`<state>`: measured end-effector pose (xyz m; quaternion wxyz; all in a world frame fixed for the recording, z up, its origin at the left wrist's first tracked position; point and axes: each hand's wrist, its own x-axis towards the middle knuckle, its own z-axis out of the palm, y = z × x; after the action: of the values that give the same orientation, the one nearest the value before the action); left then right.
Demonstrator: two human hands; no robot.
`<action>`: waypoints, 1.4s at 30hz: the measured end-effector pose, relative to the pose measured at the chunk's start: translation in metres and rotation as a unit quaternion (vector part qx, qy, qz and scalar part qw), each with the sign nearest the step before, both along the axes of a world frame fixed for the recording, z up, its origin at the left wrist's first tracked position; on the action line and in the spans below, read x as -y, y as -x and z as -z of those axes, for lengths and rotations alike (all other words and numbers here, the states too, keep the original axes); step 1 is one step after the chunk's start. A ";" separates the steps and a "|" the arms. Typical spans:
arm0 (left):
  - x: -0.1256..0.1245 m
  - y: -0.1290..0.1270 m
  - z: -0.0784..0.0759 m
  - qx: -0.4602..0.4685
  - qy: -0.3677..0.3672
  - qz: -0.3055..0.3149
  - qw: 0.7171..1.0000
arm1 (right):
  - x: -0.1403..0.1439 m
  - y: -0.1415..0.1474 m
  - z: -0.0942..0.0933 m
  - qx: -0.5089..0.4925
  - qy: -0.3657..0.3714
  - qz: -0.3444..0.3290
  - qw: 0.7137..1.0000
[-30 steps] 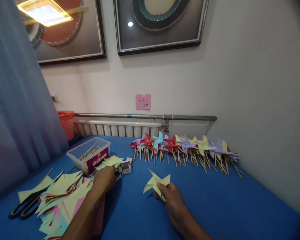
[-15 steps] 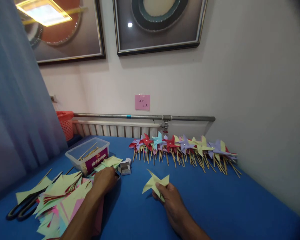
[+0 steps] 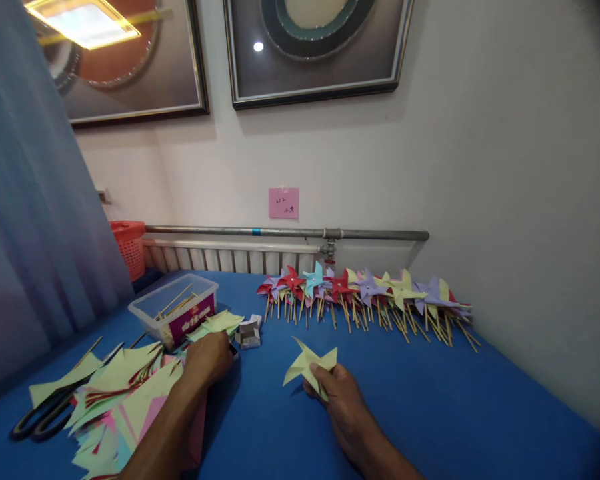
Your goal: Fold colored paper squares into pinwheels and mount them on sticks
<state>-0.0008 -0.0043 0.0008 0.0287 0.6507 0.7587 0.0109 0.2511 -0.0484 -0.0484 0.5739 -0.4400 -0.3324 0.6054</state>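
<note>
A pale yellow paper pinwheel is pinched at its centre between the thumb and fingers of my right hand, above the blue table cover. My left hand reaches down beside a small stack of pale green and yellow paper pieces. Its fingertips are hidden at a small dark object that I cannot make out. Just right of that hand stands a small open cardboard box. Under and left of my left forearm lie piles of cut coloured paper.
Finished pinwheels on sticks lie in a row along the back. A clear plastic tub holds wooden sticks at the left. Black-handled scissors lie at the far left, partly under paper. A red basket stands by the curtain.
The view has shifted very slightly. Both hands stay in nearly the same place, and the pinwheel remains in my right hand.
</note>
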 end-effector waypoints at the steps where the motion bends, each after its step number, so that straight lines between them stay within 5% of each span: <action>1: 0.001 -0.001 -0.001 0.003 -0.009 -0.004 1.000 | 0.000 0.000 0.000 0.000 0.002 0.001 1.000; 15: 0.003 -0.004 -0.005 0.020 -0.078 0.008 0.997 | -0.002 0.000 0.001 -0.002 -0.005 0.000 1.000; 22: 0.013 -0.037 0.004 0.146 -0.045 0.257 0.954 | -0.002 0.000 0.003 0.007 -0.009 0.000 1.000; 25: 0.014 -0.047 0.011 0.140 -0.007 0.302 0.943 | -0.001 0.000 0.000 0.008 -0.006 -0.001 1.000; 33: 0.009 -0.037 0.011 0.175 -0.025 0.236 0.955 | 0.000 0.001 -0.004 -0.001 0.002 0.005 1.000; 42: 0.021 -0.044 -0.002 0.125 0.016 0.279 0.952 | 0.002 0.001 -0.005 -0.005 -0.001 0.008 1.000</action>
<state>0.0428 -0.0256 0.0030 0.1356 0.8294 0.5372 0.0714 0.2498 -0.0503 -0.0434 0.5813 -0.4390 -0.3265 0.6023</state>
